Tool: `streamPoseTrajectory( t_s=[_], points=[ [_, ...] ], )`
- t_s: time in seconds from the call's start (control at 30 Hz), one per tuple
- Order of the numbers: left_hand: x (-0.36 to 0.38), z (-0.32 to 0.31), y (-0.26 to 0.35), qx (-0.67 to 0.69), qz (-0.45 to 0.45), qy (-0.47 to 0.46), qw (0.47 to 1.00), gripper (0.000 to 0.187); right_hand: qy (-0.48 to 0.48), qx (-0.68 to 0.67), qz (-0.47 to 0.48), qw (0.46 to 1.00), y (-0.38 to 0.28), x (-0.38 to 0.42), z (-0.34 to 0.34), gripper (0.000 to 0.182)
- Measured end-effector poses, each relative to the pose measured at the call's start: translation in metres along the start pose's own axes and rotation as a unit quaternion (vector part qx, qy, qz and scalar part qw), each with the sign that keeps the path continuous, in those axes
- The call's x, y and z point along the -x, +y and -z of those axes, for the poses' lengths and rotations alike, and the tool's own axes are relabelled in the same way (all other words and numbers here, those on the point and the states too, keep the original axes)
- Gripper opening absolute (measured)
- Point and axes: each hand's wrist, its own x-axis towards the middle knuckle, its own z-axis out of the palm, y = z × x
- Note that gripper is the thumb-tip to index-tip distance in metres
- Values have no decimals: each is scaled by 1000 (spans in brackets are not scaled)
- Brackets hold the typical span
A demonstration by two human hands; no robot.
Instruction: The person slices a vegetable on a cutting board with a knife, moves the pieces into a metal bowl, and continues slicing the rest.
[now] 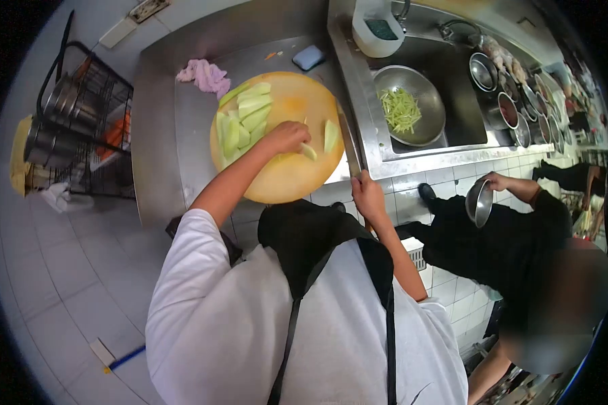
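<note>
My left hand [289,137] is over the round yellow cutting board [277,185], its fingers closed on a pale green vegetable piece [309,152]. In my right hand [368,194] is the handle of a knife [350,143]. Its long blade points away from me along the board's right edge. Several long pale green vegetable pieces [253,106] lie together on the board's left side. One more vegetable piece [331,136] rests between my left hand and the blade. The fingertips of my left hand are partly hidden.
A pink cloth [204,76] and a blue sponge [309,58] lie behind the board. At right, the sink [463,111] holds a metal bowl [434,111] with thin green strips [400,110]. A co-worker [493,233] holding a small bowl [479,202] stands right. A wire rack [91,101] stands left.
</note>
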Motion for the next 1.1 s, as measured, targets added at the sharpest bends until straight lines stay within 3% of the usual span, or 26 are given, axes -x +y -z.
streamPoseTrajectory(
  t_s=[0.13, 0.23, 0.33, 0.43, 0.53, 0.73, 0.87, 0.97, 1.1],
  points=[
    [-18, 24, 1, -73, -71, 23, 995, 29, 62, -5, -36, 997, 13, 2, -16, 25],
    [-45, 50, 2, -34, -81, 20, 996, 29, 81, -22, -59, 995, 5, 11, -19, 25],
    [-58, 51, -10, -31, -149, 44, 987, 35, 100, -12, -75, 992, -7, 24, -22, 24],
    [-49, 42, -18, -35, -175, 3, 984, 43, 105, 6, -98, 990, -19, 38, -32, 22],
    [-15, 14, -22, -48, -205, 112, 971, 48, 87, 19, -116, 989, -37, 51, -37, 20],
    [43, -12, 20, 77, 72, 23, 994, 44, 37, 93, -87, 991, -49, 66, -59, 21],
    [58, -35, 43, 164, 214, 119, 956, 40, 12, 121, -86, 989, -50, 68, -73, 23],
    [49, -53, 40, 261, 294, 115, 912, 38, 18, 131, -78, 988, -56, 69, -78, 22],
    [49, -51, 35, 243, 270, 197, 911, 34, 18, 152, -71, 986, -69, 75, -84, 21]
  ],
)
